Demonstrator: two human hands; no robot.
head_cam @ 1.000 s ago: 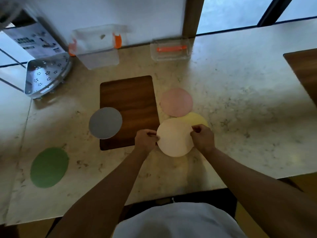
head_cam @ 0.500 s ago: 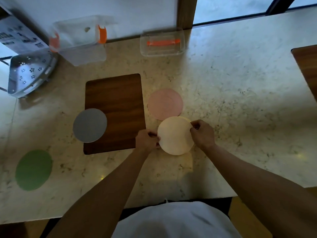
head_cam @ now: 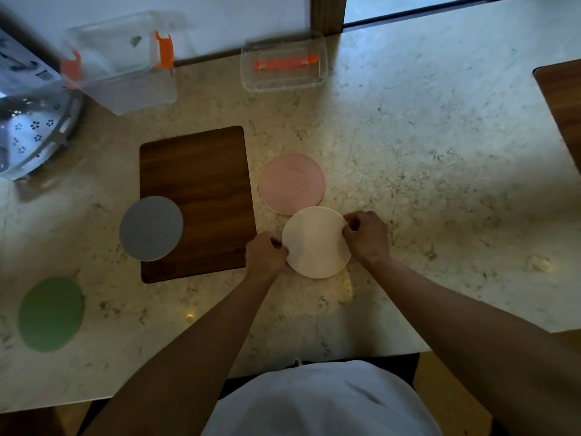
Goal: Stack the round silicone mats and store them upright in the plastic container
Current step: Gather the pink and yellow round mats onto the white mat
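A cream round mat [head_cam: 314, 242] lies in front of me on the marble counter [head_cam: 424, 171]. My left hand [head_cam: 265, 254] pinches its left edge and my right hand [head_cam: 366, 236] pinches its upper right edge. A yellow mat seen earlier is hidden beneath it. A pink mat [head_cam: 290, 183] lies just behind, its near edge under the cream one. A grey mat [head_cam: 151, 228] overlaps the left side of the wooden board [head_cam: 195, 184]. A green mat [head_cam: 50, 313] lies far left. The clear plastic container [head_cam: 122, 62] with orange clips stands at the back left.
The container's clear lid [head_cam: 283, 62] with an orange handle rests at the back centre. A perforated metal tray [head_cam: 30, 133] sits at the far left. Another wooden board [head_cam: 562, 99] shows at the right edge. The counter's front edge runs near my body.
The cream mat has slid over the yellow mat, which showed at its upper right one second ago and is now covered. Both hands kept their pinch on the edges.
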